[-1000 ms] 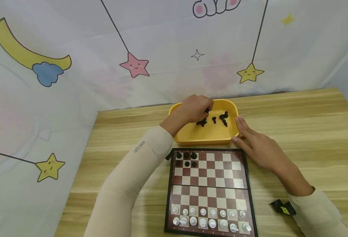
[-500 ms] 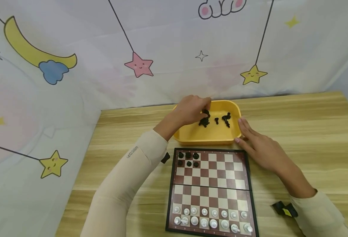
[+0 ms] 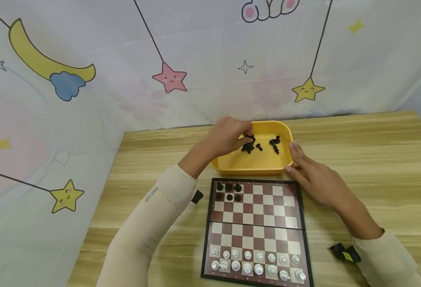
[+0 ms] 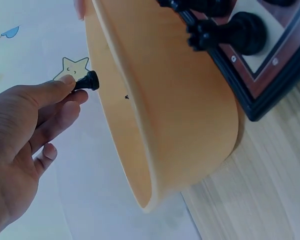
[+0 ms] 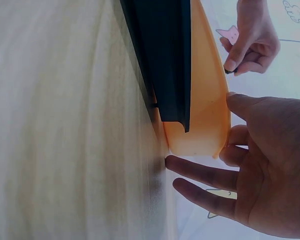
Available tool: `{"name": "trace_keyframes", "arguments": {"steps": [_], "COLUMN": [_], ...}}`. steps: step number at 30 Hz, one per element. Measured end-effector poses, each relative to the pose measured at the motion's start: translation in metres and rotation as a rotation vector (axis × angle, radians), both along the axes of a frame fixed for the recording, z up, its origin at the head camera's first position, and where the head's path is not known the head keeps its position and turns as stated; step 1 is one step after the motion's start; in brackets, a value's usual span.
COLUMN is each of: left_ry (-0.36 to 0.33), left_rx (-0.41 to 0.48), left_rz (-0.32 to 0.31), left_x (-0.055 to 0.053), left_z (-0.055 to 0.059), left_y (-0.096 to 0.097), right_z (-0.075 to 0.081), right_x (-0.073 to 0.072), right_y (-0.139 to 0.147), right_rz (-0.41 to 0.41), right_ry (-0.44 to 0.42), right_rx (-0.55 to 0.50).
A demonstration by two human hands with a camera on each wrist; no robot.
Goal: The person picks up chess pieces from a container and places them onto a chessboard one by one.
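My left hand (image 3: 229,136) is over the left part of the yellow tray (image 3: 232,172), pinching a black chess piece (image 4: 88,81) between thumb and fingertips, its base pointing outward in the left wrist view. Below those fingertips lie several black chess pieces (image 3: 248,148) in a heap, with one small piece (image 3: 259,147) beside it. More black pieces (image 3: 275,144) lie toward the tray's right side. My right hand (image 3: 316,181) rests against the tray's right end, thumb at the front corner; in the right wrist view two of its fingers (image 5: 205,172) extend straight under the tray's edge.
In front of the tray lies a chessboard (image 3: 257,209). Several black pieces (image 3: 229,197) stand at its far left corner, and two rows of white pieces (image 3: 247,268) line the near side. Black straps (image 3: 344,253) sit by the wrists. A printed cloth (image 3: 210,48) hangs behind the table.
My left hand has drawn slightly left and down within the tray. The small loose piece has turned and shifted toward the heap. My right hand stays at the tray's end.
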State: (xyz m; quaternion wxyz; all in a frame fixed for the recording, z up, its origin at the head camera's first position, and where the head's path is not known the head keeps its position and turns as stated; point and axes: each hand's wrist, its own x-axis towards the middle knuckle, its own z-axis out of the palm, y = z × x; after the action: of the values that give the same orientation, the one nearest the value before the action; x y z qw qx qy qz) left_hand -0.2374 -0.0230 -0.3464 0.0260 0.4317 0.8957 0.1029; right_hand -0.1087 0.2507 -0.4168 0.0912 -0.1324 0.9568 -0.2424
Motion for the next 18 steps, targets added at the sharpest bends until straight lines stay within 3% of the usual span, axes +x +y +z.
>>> {"name": "trace_keyframes", "arguments": {"steps": [10,18], "left_ry": [0.013,0.088], "left_rx": [0.058,0.131], "left_rz": [-0.015,-0.027], "left_x": [0.015,0.031], "left_z": [0.005,0.011], "left_y": [-0.006,-0.008], "right_z": [-0.003,-0.002], "right_x": [0.001,0.001], "right_y": [0.001,0.000], "right_rz": [-0.001,0.003], "right_ry": [0.002,0.010], "right_rx": [-0.003,-0.004]}}
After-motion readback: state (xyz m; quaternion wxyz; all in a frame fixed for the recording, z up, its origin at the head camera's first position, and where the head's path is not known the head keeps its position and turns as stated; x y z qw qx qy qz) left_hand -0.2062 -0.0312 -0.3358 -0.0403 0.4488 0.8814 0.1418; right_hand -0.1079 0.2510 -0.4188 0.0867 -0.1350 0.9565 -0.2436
